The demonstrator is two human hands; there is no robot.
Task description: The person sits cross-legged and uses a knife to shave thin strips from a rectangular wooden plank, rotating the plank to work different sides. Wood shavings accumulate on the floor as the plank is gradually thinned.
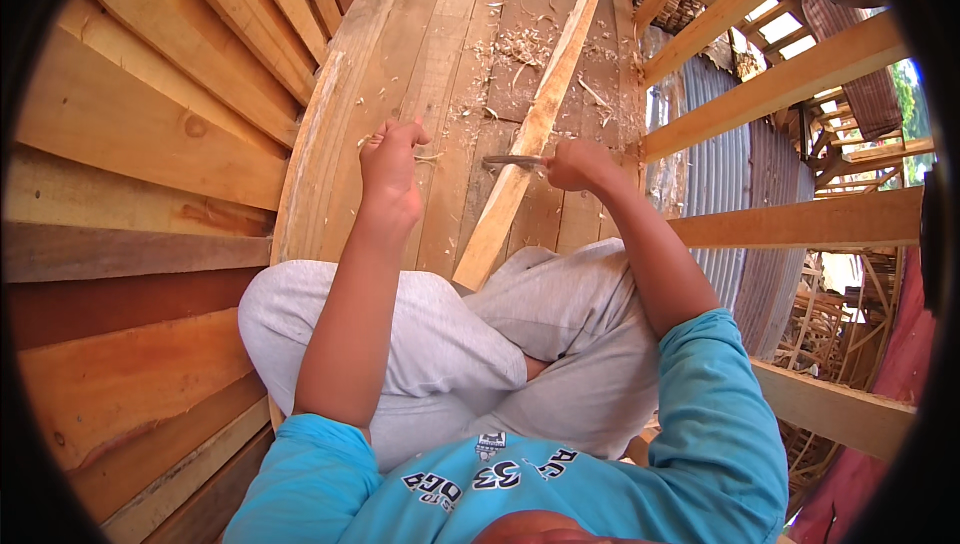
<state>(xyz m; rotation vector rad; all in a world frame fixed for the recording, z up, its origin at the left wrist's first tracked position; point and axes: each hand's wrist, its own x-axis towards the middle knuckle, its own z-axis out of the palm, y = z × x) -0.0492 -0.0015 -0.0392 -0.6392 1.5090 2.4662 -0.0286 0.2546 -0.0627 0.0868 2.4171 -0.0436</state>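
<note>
At left of the long wooden strip [548,109], beyond the left hand [392,159], the plank surface [412,54] leaves passage; the knife [512,161] obstructs across the strip, wooden rails [775,94] at its right.

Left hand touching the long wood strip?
Apart. The head view shows planks in the gap between the left hand and the strip.

- On your left, overlapping wooden boards [150,124] form a wall.
- Beneath you runs a floor of lengthwise planks [340,184].
- To your right, spaced timber bars [800,220] stand before grey corrugated metal sheets [715,134].
- Beyond them, you see daylight, green foliage [914,109] and reddish sheeting [897,344].
</note>
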